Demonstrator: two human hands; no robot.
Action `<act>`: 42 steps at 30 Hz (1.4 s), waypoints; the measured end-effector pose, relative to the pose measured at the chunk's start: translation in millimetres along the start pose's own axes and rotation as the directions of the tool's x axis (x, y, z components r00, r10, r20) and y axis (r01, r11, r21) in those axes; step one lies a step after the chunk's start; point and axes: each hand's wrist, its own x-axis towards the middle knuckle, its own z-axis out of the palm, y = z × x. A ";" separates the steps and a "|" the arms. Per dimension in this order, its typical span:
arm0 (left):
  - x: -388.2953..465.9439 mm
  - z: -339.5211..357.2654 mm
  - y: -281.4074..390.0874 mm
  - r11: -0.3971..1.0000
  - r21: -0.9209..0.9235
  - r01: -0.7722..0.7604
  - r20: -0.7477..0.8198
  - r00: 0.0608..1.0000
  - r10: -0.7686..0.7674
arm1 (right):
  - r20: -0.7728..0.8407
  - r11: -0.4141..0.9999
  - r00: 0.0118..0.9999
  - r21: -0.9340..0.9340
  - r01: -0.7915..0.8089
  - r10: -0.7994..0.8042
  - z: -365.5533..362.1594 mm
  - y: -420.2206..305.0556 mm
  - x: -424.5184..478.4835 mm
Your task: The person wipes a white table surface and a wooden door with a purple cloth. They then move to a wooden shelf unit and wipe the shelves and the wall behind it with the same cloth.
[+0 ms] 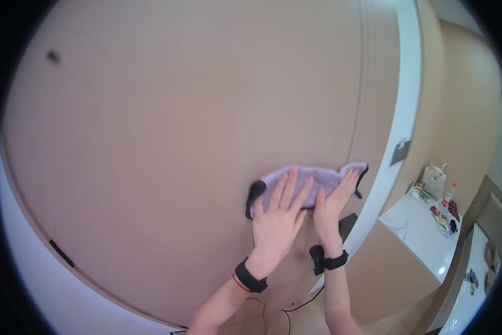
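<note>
A purple cloth (pixel 299 200) with black edging is pressed against a large beige wood-look door panel (pixel 184 125). My left hand (pixel 278 222) holds the cloth to the panel with its palm flat and fingers spread. Beside it, my right hand (pixel 332 213) keeps the cloth's right part against the panel, its fingers extended up and to the right. The cloth's underside is hidden. A black strap sits on each wrist, and the left wrist also bears a thin red band.
A dark door handle or lock (pixel 348 225) is partly behind my right hand. A metal plate (pixel 400 152) sits at the pale frame edge. At right, a white marbled countertop (pixel 401 224) carries a white bag (pixel 434 179), a bottle (pixel 447 196) and small packets. Black cables (pixel 305 307) lie below.
</note>
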 end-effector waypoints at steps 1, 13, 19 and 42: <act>-7.0 17.0 12.8 0.999 -0.040 -0.012 0.033 0.999 0.014 | 0.005 1.000 1.000 0.004 -0.027 0.027 -0.9 21.3 -10.8; -6.6 83.9 75.7 0.956 -0.291 -0.029 0.056 0.997 0.047 | 0.135 0.945 0.952 0.144 -0.294 0.276 -20.1 87.1 -28.0; -49.1 48.7 24.1 0.989 -0.073 0.128 0.067 0.990 -0.123 | 0.204 0.975 0.978 0.206 -0.087 0.044 -3.8 1.2 -27.2; -325.9 -31.8 -185.1 0.736 0.012 0.677 -0.234 0.718 -0.656 | 0.664 0.956 0.696 0.103 0.276 -0.273 104.1 -269.5 -222.2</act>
